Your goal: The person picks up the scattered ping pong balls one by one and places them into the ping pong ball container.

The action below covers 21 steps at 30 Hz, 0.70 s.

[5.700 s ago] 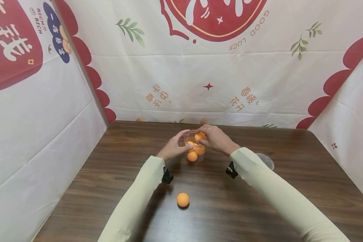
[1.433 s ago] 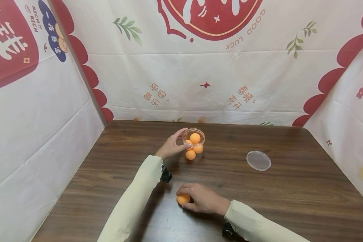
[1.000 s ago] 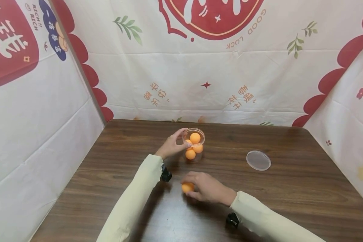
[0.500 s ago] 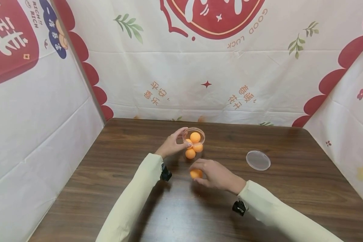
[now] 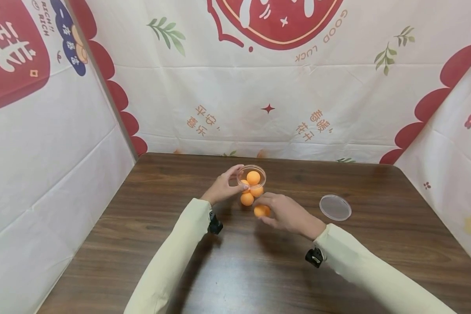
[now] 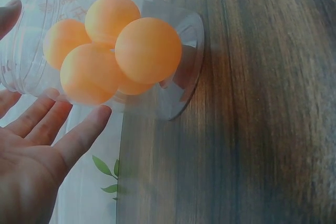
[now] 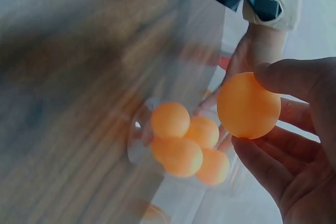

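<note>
My left hand (image 5: 224, 186) holds a clear plastic jar (image 6: 37, 40) near its threaded rim, with thumb and fingers on opposite sides. The jar stands upright on the table, its mouth uncovered. Several orange table tennis balls (image 6: 148, 51) lie inside it. Between the thumb and fingers of my right hand (image 5: 290, 213) is another orange table tennis ball (image 7: 249, 105), pinched above the table just in front and to the right of the jar. The right wrist view shows that ball apart from the hand's palm.
A clear round lid (image 5: 335, 207) lies flat on the dark wooden table (image 5: 172, 183), right of the jar. White printed cloth (image 5: 220, 87) hangs along the back edge and both sides. A black wrist camera (image 5: 215, 223) sits on each sleeve.
Earlier my right hand released a ball into the jar, then took the loose ball from the table's front. It has since carried that ball back toward the jar. The left hand stays put.
</note>
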Each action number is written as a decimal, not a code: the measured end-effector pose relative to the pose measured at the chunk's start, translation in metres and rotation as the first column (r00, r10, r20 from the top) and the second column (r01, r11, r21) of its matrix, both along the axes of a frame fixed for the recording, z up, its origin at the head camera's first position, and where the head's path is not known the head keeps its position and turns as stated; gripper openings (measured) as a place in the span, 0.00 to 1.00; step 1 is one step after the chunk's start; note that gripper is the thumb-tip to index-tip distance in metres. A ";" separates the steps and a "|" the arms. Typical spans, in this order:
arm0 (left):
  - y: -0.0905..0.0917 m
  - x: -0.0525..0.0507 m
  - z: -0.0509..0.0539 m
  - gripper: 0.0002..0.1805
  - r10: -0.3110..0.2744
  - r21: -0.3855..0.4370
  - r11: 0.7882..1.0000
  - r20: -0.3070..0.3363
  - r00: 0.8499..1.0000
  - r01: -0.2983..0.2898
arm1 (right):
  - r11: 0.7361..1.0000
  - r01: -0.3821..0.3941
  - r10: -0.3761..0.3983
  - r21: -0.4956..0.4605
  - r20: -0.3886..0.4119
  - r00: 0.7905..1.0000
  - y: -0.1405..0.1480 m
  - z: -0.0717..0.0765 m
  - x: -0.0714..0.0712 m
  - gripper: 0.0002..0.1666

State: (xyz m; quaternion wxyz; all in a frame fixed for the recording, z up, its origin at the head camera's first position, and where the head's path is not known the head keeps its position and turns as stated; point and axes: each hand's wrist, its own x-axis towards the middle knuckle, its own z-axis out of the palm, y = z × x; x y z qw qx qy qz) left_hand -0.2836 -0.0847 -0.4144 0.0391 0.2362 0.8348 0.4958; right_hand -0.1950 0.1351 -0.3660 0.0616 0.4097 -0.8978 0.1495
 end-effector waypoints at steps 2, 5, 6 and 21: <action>0.000 0.000 0.000 0.38 0.000 0.003 1.000 -0.003 1.000 0.000 | 1.000 0.016 -0.016 0.001 -0.011 1.000 0.002 0.003 -0.004 0.18; 0.001 0.000 -0.001 0.38 -0.002 0.007 1.000 -0.008 1.000 0.002 | 0.999 0.040 -0.040 -0.005 -0.018 0.999 0.004 0.006 -0.009 0.19; 0.001 -0.001 0.000 0.38 -0.002 0.006 1.000 -0.009 1.000 0.002 | 0.999 0.048 -0.048 -0.010 -0.021 0.999 0.005 0.007 -0.010 0.20; 0.000 0.000 0.000 0.38 -0.003 -0.002 1.000 -0.009 1.000 0.003 | 0.992 0.102 -0.106 -0.077 -0.042 0.993 0.003 0.027 -0.030 0.20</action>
